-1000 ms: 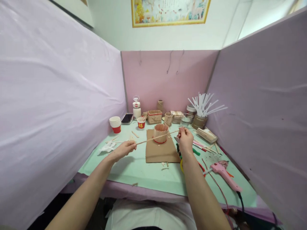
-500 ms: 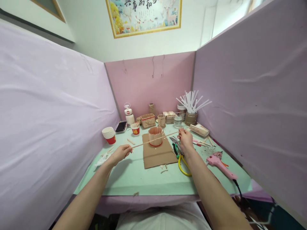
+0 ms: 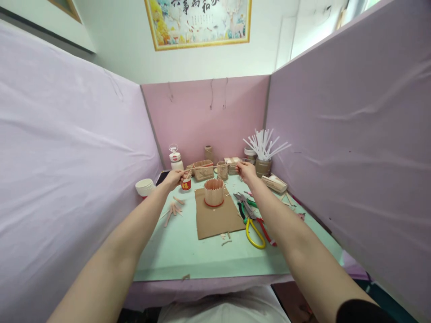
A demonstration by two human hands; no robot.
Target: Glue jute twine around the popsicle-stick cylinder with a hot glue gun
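Observation:
A length of twine (image 3: 215,167) is stretched nearly level between my two hands, above the back part of the table. My left hand (image 3: 174,178) pinches its left end, near the red paper cup (image 3: 186,184). My right hand (image 3: 246,170) pinches the other end, in front of the stacked wooden pieces. Below the twine, a round holder of upright wooden sticks (image 3: 214,194) with a jagged rim and a red band at its base stands on a cardboard sheet (image 3: 217,224).
Yellow-handled scissors (image 3: 255,234) and red-handled pliers (image 3: 267,232) lie right of the cardboard. Loose wooden sticks (image 3: 173,208) are on the left. A rectangular basket (image 3: 203,172), a twine spool (image 3: 208,153), a white bottle (image 3: 175,160) and a jar of white sticks (image 3: 263,167) line the back.
Both hands have moved up and away from me, carrying the taut twine from across the stick holder to beyond it. The twine is now closer to level.

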